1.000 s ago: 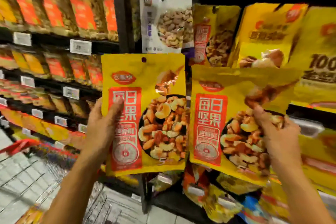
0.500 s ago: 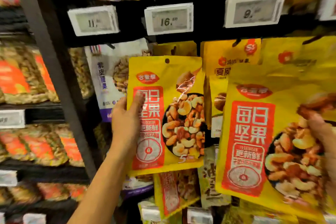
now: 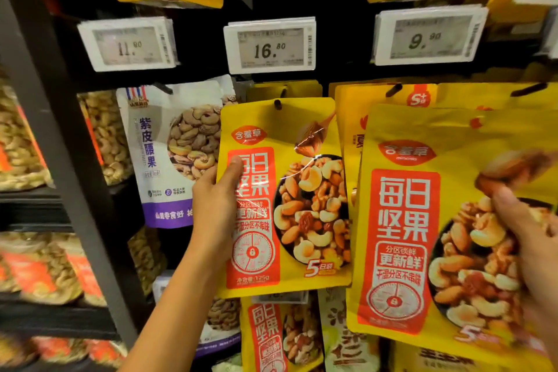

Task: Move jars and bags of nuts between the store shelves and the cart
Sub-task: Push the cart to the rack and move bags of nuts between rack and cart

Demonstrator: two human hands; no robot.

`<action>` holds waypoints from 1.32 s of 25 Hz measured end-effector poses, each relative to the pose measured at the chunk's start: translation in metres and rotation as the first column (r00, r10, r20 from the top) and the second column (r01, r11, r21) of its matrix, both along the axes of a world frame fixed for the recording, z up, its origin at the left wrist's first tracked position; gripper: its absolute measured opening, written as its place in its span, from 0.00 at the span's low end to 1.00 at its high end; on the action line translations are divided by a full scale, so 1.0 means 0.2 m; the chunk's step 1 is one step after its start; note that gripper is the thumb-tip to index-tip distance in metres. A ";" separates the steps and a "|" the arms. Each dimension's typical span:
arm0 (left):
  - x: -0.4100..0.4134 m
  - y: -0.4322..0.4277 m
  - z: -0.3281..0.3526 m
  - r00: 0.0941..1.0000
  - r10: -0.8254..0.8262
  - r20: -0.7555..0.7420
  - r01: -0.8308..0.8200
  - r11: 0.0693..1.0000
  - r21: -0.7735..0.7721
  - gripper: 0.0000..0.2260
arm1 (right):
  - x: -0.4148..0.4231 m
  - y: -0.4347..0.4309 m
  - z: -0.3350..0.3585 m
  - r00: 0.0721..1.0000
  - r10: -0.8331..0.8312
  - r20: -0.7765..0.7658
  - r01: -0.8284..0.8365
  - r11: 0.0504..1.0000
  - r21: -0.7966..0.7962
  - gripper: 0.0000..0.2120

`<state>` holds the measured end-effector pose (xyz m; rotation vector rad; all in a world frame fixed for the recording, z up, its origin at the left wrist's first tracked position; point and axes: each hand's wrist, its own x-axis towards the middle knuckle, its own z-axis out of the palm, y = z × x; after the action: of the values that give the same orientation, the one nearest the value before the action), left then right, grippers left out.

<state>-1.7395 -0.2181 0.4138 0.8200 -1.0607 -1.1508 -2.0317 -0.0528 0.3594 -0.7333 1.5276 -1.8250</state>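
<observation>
My left hand [image 3: 216, 208] grips the left edge of a yellow mixed-nut bag [image 3: 287, 199], thumb on its red label. The bag's hang hole sits at a black shelf peg [image 3: 277, 104], in front of other yellow bags. My right hand [image 3: 531, 238] holds a second, identical yellow mixed-nut bag [image 3: 422, 220] by its right side, closer to the camera and lower right, partly covering the hanging yellow bags behind it.
A white and purple cashew bag [image 3: 175, 148] hangs left of the held bag. Price tags [image 3: 270, 45] line the rail above, with more yellow bags on top. A dark upright post [image 3: 60, 145] separates shelves of clear nut packs [image 3: 27, 142] at the left.
The view has risen and moved closer to the shelf; the cart has dropped out of sight. Both bags went up, and the left one now meets the peg under the 16.80 tag.
</observation>
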 end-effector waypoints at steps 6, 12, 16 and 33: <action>-0.03 -0.04 -0.04 0.915 0.208 0.346 -0.155 0.972 -0.175 0.09 | 0.18 -0.08 0.15 0.980 -0.012 -0.200 -0.016 0.990 -0.139 0.35; 0.01 0.12 -0.05 0.739 0.627 0.245 -0.357 0.674 -0.647 0.20 | 0.32 -0.23 0.19 0.959 0.194 -0.209 -0.233 0.955 -0.184 0.26; -0.04 0.32 -0.05 0.857 0.363 0.365 -0.145 0.851 -0.505 0.20 | 0.48 -0.39 0.23 0.922 0.221 -0.318 -0.290 0.938 -0.189 0.21; -0.01 0.09 0.07 0.851 0.416 0.322 -0.282 0.877 -0.388 0.10 | 0.64 -0.62 0.25 0.900 0.207 -0.384 -0.307 0.925 -0.222 0.21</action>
<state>-1.7405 -0.1992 0.4286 0.9549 -1.3245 -0.4775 -1.9035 -0.1764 0.4102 -1.3996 1.3123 -1.7851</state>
